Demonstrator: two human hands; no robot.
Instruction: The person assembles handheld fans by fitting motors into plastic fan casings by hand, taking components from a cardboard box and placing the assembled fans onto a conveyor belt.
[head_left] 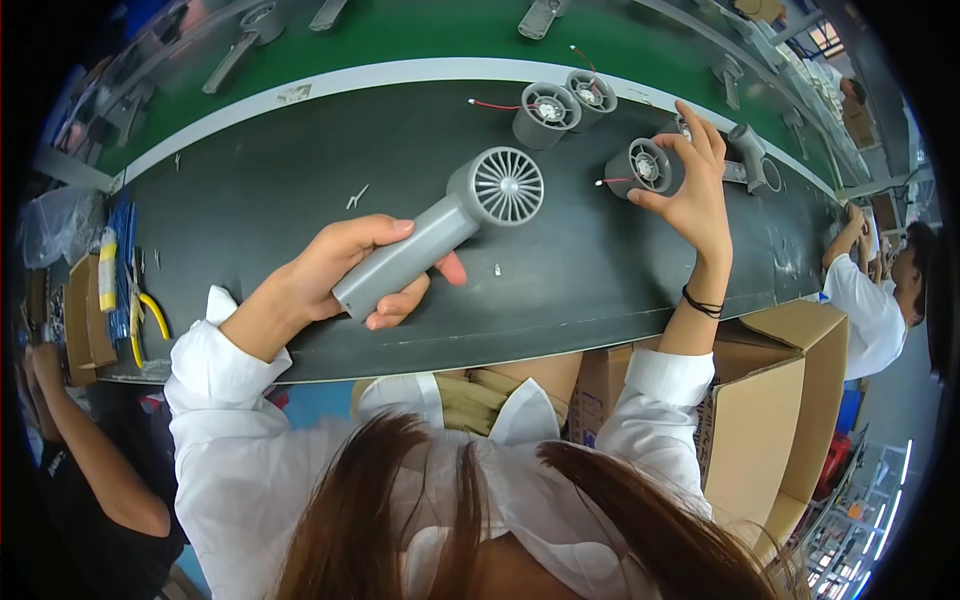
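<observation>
My left hand (372, 272) is wrapped round the handle of a grey handheld fan (418, 250), whose round slatted head points up and to the right. On the right, my right hand (697, 185) has its thumb and forefinger curled round a grey cylindrical fan motor housing (622, 172) with a short red wire; the other fingers stretch upward. Two similar housings, a nearer one (546, 116) and one behind it (591, 92), stand side by side at the back of the dark worktop. Another grey round part (676, 126) is partly hidden behind my right hand.
A grey fan body (752, 160) lies right of my right hand. Yellow-handled pliers (152, 315) and a small cardboard box (86, 315) sit at the left end. Beyond the white rail (400, 72), a green conveyor (420, 38) carries grey parts. An open carton (765, 420) stands below right. People work on both sides.
</observation>
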